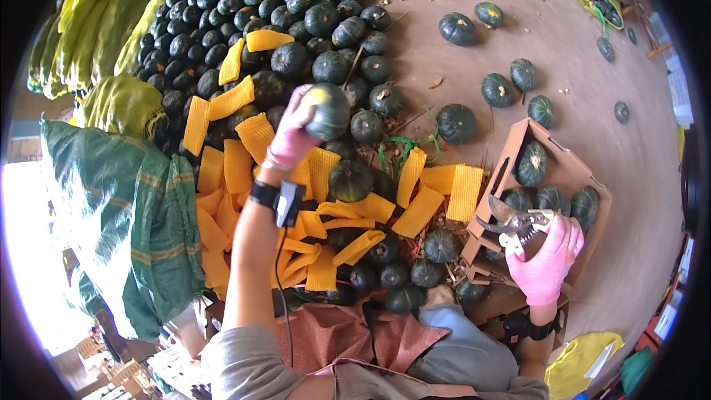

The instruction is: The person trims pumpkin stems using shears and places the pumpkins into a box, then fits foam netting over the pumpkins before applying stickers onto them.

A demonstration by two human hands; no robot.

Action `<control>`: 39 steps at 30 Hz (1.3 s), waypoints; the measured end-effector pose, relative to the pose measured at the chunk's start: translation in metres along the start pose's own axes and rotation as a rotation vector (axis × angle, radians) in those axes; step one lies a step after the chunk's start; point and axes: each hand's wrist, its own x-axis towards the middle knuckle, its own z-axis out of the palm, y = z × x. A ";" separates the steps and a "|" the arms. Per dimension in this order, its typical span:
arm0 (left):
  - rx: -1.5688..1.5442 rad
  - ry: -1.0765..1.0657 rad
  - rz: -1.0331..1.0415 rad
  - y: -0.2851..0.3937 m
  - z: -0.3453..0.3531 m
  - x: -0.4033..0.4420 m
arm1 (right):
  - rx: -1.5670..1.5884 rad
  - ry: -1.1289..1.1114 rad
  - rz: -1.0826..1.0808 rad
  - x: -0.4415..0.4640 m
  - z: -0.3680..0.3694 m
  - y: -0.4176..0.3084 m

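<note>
pink-gloved left hand (293, 132) clasps a round dark green squash (328, 112) with a yellowish patch, above a heap of similar squashes (322, 18), pink-gloved right hand (546, 261) grips white-handled metal pruning shears (524, 221), over an open brown cardboard box (569, 154), yellow-orange netted sleeves (419, 211) strewn nearby

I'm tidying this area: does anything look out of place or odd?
Yellow mesh sleeves lie strewn at odd angles over the squash pile, and loose squashes sit scattered on the floor, away from it. The squash in the left hand has a pale yellow patch amid dark green; I can't tell if it's damage.
</note>
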 end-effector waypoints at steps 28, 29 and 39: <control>0.813 -0.737 0.102 -0.203 0.344 -0.105 | 2.150 -0.407 -0.072 -0.059 -0.063 0.064; 0.967 -0.763 0.094 -0.213 0.339 -0.105 | 2.179 -0.320 -0.048 -0.064 -0.065 0.071; 1.378 -0.097 0.688 -0.123 0.245 -0.076 | 1.073 0.254 1.062 -0.085 -0.045 0.170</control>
